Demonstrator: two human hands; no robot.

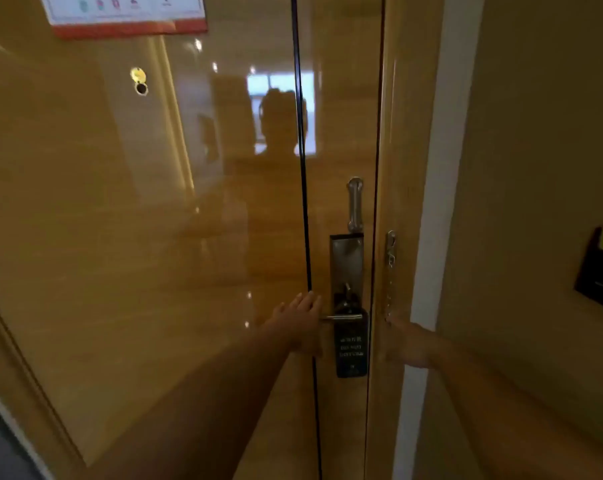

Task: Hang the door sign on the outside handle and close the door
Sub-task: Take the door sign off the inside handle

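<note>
Door [154, 254]: glossy tan wood, fills the left and centre of the view; it looks shut against the frame [393, 168], though the seam is too dim to be sure.

Door sign [351, 344]: dark tag with pale lettering, blurred beyond reading. It hangs on the lever handle [341, 317], below the steel lock plate [347, 261]. The handle sits level and passes across the top of the sign.

Left hand [302, 322]: at 9 o'clock of the sign, fingers spread and extended, palm laid flat on the door face just beside the inner end of the handle. It grips nothing.

Right hand [409, 344]: at 3 o'clock of the sign, on the frame side, fingers loosely extended, holding nothing. Whether it touches the frame, cannot tell.

Security chain [391, 271]: hangs down the frame at 1 o'clock of the sign. Slide bar [355, 204] at 12 o'clock, above the lock plate.

Peephole [141, 88]: upper left, its brass cover swung aside. Notice [127, 15] at the top edge. Dark card holder [601, 268] on the wall at far right.
</note>
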